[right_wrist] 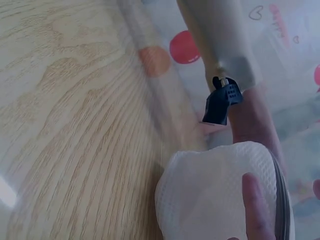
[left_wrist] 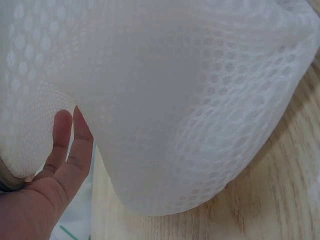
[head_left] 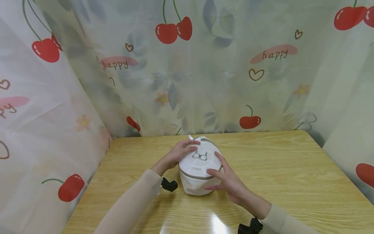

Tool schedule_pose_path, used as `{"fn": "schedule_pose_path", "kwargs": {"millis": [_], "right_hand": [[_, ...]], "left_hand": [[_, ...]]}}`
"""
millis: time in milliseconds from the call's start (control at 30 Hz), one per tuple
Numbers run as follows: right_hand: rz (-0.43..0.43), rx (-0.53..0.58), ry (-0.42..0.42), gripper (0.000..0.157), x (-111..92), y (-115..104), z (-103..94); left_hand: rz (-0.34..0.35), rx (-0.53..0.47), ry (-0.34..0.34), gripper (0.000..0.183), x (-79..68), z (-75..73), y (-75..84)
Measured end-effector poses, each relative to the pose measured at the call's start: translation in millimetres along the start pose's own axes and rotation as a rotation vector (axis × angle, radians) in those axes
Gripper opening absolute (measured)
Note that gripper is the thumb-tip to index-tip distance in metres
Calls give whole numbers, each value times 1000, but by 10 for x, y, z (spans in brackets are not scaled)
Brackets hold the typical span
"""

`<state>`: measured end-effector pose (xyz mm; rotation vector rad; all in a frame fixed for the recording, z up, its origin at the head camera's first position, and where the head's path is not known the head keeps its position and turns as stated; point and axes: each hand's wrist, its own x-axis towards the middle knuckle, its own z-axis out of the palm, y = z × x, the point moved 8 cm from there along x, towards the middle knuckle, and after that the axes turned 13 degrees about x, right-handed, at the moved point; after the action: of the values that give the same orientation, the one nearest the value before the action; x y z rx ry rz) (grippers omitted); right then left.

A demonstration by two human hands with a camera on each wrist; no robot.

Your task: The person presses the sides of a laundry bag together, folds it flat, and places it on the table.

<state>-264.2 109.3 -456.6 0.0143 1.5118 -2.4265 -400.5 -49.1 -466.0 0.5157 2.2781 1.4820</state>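
A white mesh laundry bag (head_left: 196,187) stands upright on the table, its round lid tilted toward me. A small bra drawing (head_left: 200,156) marks the lid, and a greyish zip (head_left: 196,177) runs round its rim. My left hand (head_left: 177,154) rests on the lid's left edge, fingers extended across the top. On the other side my right hand (head_left: 232,183) spreads its fingers against the lid's right edge and the side wall. Honeycomb mesh (left_wrist: 220,120) fills most of the left wrist view. One right finger (right_wrist: 256,207) shows before the bag in the right wrist view.
The bag stands on a light wood-grain table (head_left: 277,162). A cherry-printed curtain (head_left: 204,71) hangs along the back and both sides. Black wrist mounts (head_left: 169,184) are worn at both sleeve cuffs.
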Motion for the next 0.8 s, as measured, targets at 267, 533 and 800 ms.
{"fn": "schedule_pose_path", "kwargs": {"millis": [267,533,800], "right_hand": [[-5,98,41,86,37,17,43],[-83,147,13,84,60,62,99],[-109,84,-13,81,85,111,113]], "left_hand": [[20,0,13,34,1,26,1],[7,-15,6,35,-9,31,13],[3,-15,2,37,-19,26,4]]}}
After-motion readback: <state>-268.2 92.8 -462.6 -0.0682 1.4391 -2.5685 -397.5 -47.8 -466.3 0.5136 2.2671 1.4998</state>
